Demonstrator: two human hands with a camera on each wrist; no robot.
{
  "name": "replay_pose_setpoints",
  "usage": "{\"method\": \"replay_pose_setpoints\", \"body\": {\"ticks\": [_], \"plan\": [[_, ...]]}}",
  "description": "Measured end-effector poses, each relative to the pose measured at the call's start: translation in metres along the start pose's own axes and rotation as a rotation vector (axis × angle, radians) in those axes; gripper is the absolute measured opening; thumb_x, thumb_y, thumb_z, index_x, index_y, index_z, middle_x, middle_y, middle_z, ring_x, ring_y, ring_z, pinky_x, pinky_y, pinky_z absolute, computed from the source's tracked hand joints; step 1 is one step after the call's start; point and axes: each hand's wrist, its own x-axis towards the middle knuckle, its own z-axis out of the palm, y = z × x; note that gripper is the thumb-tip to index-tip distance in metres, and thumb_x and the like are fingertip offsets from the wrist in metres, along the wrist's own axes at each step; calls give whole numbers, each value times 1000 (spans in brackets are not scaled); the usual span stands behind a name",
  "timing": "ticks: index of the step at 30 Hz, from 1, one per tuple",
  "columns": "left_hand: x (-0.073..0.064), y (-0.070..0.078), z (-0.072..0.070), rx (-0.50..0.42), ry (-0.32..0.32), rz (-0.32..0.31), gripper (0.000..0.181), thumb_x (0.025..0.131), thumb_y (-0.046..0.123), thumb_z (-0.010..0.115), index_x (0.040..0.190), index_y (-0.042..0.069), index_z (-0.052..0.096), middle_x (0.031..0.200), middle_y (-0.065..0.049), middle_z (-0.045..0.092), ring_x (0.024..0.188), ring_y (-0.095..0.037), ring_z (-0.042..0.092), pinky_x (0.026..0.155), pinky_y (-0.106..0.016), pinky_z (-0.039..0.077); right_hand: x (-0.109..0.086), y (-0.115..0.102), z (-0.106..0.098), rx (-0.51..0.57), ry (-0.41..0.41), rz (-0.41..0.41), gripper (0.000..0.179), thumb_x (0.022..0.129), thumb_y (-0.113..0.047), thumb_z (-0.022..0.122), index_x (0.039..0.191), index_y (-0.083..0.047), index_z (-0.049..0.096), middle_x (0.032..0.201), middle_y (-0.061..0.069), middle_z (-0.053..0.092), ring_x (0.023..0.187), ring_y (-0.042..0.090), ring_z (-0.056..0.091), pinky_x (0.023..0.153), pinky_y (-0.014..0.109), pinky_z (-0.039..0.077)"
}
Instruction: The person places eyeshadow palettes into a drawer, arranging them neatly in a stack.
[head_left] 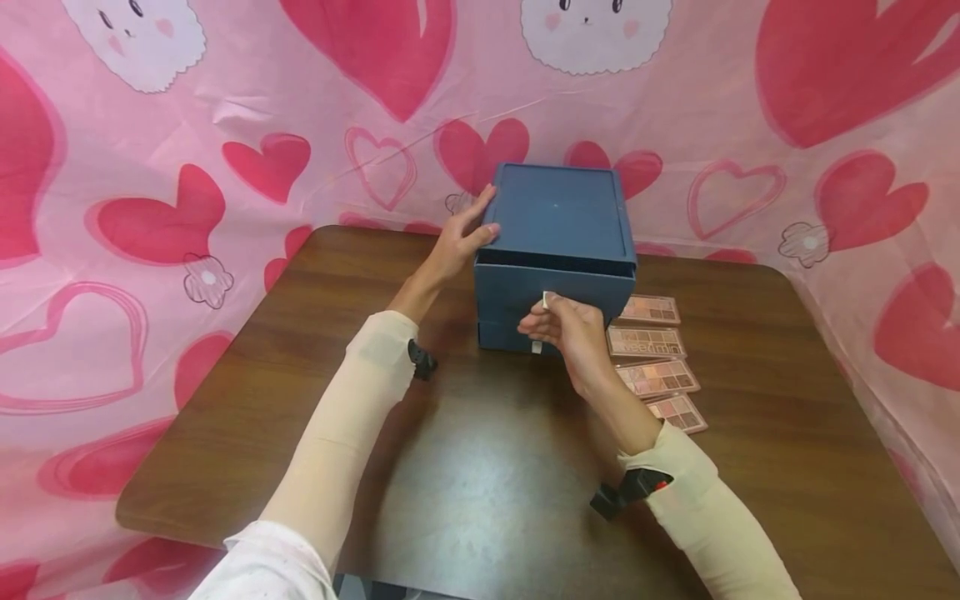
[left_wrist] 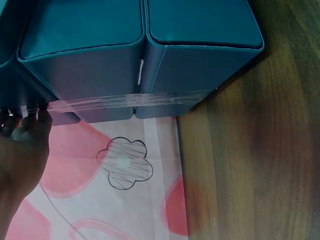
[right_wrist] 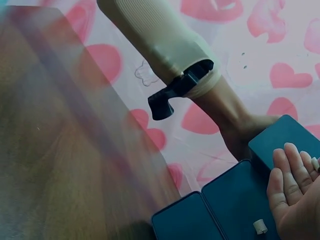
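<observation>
A dark blue drawer box [head_left: 558, 208] stands toward the back of the table. My left hand [head_left: 459, 237] rests against its upper left side, thumb on the top edge; in the left wrist view my left hand [left_wrist: 25, 145] touches the side near a band of clear tape [left_wrist: 120, 101]. My right hand [head_left: 577, 333] pinches a small white pull tab [head_left: 547, 299] on the upper drawer front [head_left: 502, 287]. This drawer sticks out a little, with a dark gap above its front. Below it, another white tab [right_wrist: 260, 226] shows on a lower drawer.
Several eyeshadow palettes [head_left: 647, 342] lie in a column on the table to the right of the box. The brown wooden table [head_left: 465, 483] reaches back to a pink heart-patterned cloth [head_left: 315, 75], which hangs behind and around it.
</observation>
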Motion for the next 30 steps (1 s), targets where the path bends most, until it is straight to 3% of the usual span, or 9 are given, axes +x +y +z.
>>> {"method": "replay_pose_setpoints", "body": {"ticks": [8, 11, 13, 15, 19, 25, 30], "plan": [[1, -1, 2, 15, 17, 15, 66, 90, 7, 45, 150, -10, 21, 163, -25, 12, 154, -34, 14, 119, -49, 29, -15, 0, 1, 6, -13, 14, 32, 101, -22, 46, 79, -12, 66, 69, -7, 74, 71, 8, 74, 76, 24, 60], [0, -2, 1, 4, 17, 21, 77, 94, 32, 54, 150, -10, 22, 162, -25, 13, 154, -33, 14, 119, -48, 29, -21, 0, 3, 7, -13, 26, 31, 101, -23, 46, 80, -12, 66, 70, -7, 75, 71, 9, 74, 76, 25, 60], [0, -4, 0, 5, 17, 26, 82, 93, 38, 56, 150, -10, 22, 162, -26, 13, 154, -34, 14, 119, -48, 29, -24, -1, 4, 9, -12, 30, 31, 101, -23, 46, 80, -12, 66, 70, -7, 75, 71, 9, 74, 76, 25, 60], [4, -12, -1, 12, 26, 30, 80, 94, 37, 56, 150, -9, 23, 162, -25, 14, 154, -33, 14, 121, -47, 26, -28, -1, 4, 12, -8, 36, 31, 101, -23, 46, 80, -12, 66, 70, -6, 75, 70, 9, 74, 75, 25, 60], [10, -29, -3, 32, 53, 23, 64, 91, 9, 45, 151, -5, 25, 164, -20, 15, 154, -30, 15, 124, -44, 22, -35, -1, 5, 22, -14, 55, 31, 101, -22, 46, 81, -11, 67, 70, -6, 75, 70, 9, 74, 74, 26, 60], [12, -37, -2, 30, 77, 22, 64, 92, 13, 45, 152, 1, 27, 165, -14, 17, 155, -24, 16, 128, -36, 14, -47, 1, 5, 20, -39, 61, 32, 101, -20, 45, 80, -15, 68, 71, -7, 75, 72, 8, 74, 74, 25, 59], [11, -36, -1, 35, 99, 45, 65, 90, 16, 48, 150, -2, 31, 163, -17, 21, 154, -24, 19, 126, -37, 19, -56, 3, 3, 22, -65, 50, 32, 102, -20, 45, 82, -15, 69, 74, -8, 76, 74, 8, 74, 75, 26, 60]]}}
